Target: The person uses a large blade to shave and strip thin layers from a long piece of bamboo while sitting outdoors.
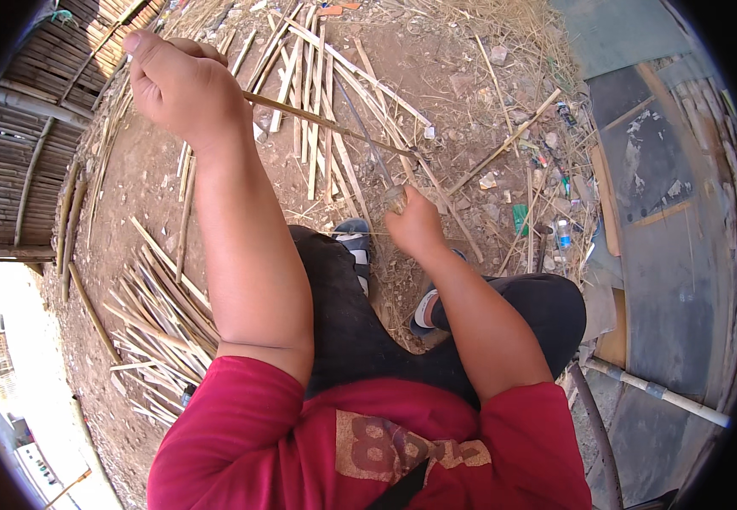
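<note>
Between our two hands, running from ten o'clock toward the centre, we hold a thin bamboo strip (326,121) in the air above the dirt ground (453,76). It looks light, dry and springy: stiff along its grain, likely to bow if gripped only at one end, and probably splintery at the edges, so we judge the flat faces near each end the safest hold. Our left hand (183,89) is closed in a fist around the upper end. Our right hand (415,225), fingers curled tight, grips the handle of a slim dark blade (367,140) whose tip meets the strip near its lower end. At twelve o'clock more pale split slats (317,93) lie scattered; at eight o'clock a rougher pile of offcuts (160,319) rests on the ground. At ten o'clock stands a woven cane wall (36,127).
</note>
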### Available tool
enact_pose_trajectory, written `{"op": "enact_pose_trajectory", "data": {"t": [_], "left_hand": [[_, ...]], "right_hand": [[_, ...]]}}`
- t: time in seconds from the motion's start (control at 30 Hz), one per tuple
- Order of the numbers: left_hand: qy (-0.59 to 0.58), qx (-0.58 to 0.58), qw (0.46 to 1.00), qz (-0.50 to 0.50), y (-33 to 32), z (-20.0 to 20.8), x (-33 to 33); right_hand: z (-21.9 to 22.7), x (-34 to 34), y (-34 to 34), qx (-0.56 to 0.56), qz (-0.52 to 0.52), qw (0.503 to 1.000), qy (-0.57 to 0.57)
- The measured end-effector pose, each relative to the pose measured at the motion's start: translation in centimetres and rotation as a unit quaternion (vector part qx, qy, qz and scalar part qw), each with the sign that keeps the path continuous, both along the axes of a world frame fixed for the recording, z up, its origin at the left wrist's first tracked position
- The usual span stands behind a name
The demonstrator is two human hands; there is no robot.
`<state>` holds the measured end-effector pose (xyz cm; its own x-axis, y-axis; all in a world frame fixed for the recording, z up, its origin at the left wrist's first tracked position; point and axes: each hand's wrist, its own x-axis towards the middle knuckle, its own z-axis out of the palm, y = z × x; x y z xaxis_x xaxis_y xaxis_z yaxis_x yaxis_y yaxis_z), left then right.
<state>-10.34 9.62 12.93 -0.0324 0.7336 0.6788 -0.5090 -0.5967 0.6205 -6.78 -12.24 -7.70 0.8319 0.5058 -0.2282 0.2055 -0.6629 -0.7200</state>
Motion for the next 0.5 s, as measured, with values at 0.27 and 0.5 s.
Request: {"op": "enact_pose_trajectory", "data": {"t": [0.27,0.5], "left_hand": [[0.032,-0.028,0.999,0.009,-0.9,0.2,0.4],[0.051,-0.004,0.998,0.033,-1.3,0.7,-0.1]], "right_hand": [[-2.1,1.0,-1.3,-0.004,0.001,1.0,-0.024],[0.3,1.0,0.3,0.001,0.016,1.0,0.017]]}}
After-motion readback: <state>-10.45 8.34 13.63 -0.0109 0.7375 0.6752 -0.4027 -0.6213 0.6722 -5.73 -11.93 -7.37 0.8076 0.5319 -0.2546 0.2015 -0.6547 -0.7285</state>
